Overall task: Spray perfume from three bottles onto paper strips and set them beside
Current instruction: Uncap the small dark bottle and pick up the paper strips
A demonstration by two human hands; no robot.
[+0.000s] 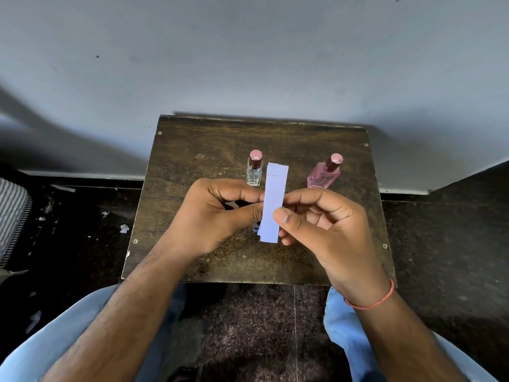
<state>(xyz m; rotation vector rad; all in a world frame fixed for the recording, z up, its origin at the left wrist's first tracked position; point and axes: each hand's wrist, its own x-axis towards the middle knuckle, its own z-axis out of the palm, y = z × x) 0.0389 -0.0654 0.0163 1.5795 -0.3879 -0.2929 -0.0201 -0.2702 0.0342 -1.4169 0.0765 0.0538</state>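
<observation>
A small stack of white paper strips [272, 199] stands upright above the dark wooden table [192, 150], pinched from both sides by my left hand [217, 216] and my right hand [319, 216]. Behind the strips, a clear square perfume bottle [254, 172] with a pink cap stands on the table. A pink perfume bottle [325, 173] with a pink cap stands to its right. A sliver of something blue [257, 226] shows under the strips; I cannot tell what it is.
The table stands against a grey wall [248, 64]. Dark speckled floor [440, 244] surrounds it, with paper scraps [124, 228] on the left. A striped object [12, 216] sits at the far left. My knees in light blue trousers [341, 326] flank the table's near edge.
</observation>
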